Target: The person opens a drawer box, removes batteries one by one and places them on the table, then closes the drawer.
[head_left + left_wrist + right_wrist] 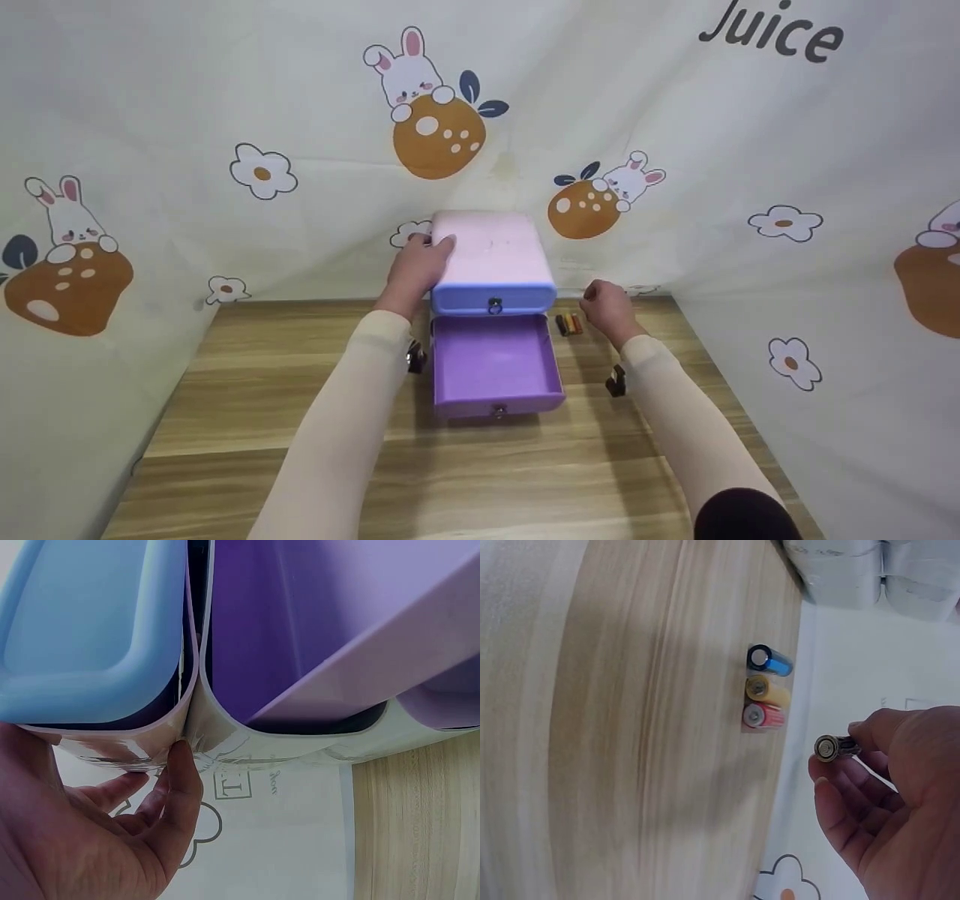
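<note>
A two-tier drawer unit has a pink top, a blue upper drawer that is closed and a purple lower drawer pulled out with a bare inside. My left hand holds the unit's upper left side, thumb on the top; in the left wrist view its bent fingers press the side wall. To the right of the unit, my right hand pinches a dark battery between thumb and fingers, end toward the camera. Beside it lie a blue battery, a yellow battery and a red battery.
The loose batteries lie side by side on the wooden tabletop, close to its back edge. A pale cloth printed with rabbits and flowers hangs behind and at both sides. Small black cameras are strapped at both wrists.
</note>
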Demonstrator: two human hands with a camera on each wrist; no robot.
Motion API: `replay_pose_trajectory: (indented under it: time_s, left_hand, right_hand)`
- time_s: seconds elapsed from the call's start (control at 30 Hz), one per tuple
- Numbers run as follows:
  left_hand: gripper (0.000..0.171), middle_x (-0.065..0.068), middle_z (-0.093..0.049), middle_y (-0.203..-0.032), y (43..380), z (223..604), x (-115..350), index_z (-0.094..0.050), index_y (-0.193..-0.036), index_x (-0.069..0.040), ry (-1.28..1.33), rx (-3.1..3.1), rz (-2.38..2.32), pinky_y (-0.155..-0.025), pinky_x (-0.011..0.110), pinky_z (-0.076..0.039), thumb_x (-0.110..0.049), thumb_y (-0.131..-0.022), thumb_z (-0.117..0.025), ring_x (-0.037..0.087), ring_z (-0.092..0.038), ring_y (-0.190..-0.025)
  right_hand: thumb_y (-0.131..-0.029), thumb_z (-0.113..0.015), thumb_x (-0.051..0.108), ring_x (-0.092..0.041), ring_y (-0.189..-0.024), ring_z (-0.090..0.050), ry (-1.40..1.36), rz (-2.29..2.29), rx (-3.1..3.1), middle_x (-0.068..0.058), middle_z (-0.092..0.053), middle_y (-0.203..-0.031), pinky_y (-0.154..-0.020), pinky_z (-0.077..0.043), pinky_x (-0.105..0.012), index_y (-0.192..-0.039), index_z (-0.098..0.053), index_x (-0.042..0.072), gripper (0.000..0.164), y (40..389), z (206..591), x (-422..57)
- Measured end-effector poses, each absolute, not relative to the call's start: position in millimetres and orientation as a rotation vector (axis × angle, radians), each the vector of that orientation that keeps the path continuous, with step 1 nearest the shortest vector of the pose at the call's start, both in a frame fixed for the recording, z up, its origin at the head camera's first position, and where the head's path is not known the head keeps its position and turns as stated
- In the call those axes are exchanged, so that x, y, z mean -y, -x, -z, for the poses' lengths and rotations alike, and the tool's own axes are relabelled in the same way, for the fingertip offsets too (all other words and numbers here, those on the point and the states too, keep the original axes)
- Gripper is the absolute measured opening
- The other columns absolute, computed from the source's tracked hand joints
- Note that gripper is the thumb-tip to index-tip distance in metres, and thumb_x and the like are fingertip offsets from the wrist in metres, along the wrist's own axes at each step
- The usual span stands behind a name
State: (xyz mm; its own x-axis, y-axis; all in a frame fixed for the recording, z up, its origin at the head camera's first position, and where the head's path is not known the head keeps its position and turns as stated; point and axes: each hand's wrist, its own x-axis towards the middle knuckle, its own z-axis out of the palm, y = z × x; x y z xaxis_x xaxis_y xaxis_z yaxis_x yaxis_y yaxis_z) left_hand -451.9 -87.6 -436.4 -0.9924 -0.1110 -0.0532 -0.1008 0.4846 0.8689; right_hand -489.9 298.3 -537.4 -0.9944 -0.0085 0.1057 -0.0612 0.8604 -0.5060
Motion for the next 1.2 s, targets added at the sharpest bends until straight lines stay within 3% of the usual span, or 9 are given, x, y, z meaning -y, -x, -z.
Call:
replay_pose_trajectory:
  time_s: [0.17,0.33,0.77,1.2]
  left_hand:
    - [0.084,0.018,-0.055,-0.163,464,446,90,-0.049,-0.163,-0.006,-0.177,2.692,1.593,-0.122,0.051,-0.042,-0.068,-0.107,-0.054,0.038,-0.050,-0.150]
    - [0.080,0.021,-0.054,-0.162,450,436,86,-0.048,-0.162,-0.003,-0.184,2.683,1.559,-0.122,0.053,-0.041,-0.063,-0.109,-0.053,0.039,-0.050,-0.150]
    - [0.082,0.022,-0.052,-0.164,448,433,86,-0.046,-0.163,-0.002,-0.182,2.688,1.580,-0.122,0.054,-0.041,-0.063,-0.109,-0.053,0.040,-0.049,-0.150]
    - [0.081,0.020,-0.054,-0.162,449,434,87,-0.048,-0.162,-0.002,-0.182,2.685,1.582,-0.122,0.053,-0.041,-0.063,-0.109,-0.053,0.039,-0.050,-0.150]
  right_hand:
    - [-0.100,-0.065,0.009,-0.032,-0.091,-0.068,-0.047,-0.776,2.952,-0.017,-0.073,-0.100,-0.085,-0.057,-0.049,-0.107,-0.071,-0.002,0.014,492,542,-301]
    - [-0.101,-0.066,0.009,-0.037,-0.102,-0.070,-0.046,-0.771,2.971,-0.021,-0.075,-0.110,-0.094,-0.057,-0.054,-0.111,-0.072,-0.003,0.018,494,548,-302]
    - [-0.100,-0.066,0.006,-0.029,-0.091,-0.068,0.052,-0.932,2.948,-0.014,-0.073,-0.100,-0.081,-0.057,-0.044,-0.107,-0.072,0.000,0.011,494,556,-301]
    - [-0.100,-0.069,0.003,-0.030,-0.095,-0.068,0.077,-1.009,2.936,-0.017,-0.073,-0.103,-0.085,-0.058,-0.042,-0.106,-0.071,-0.003,0.008,494,566,-301]
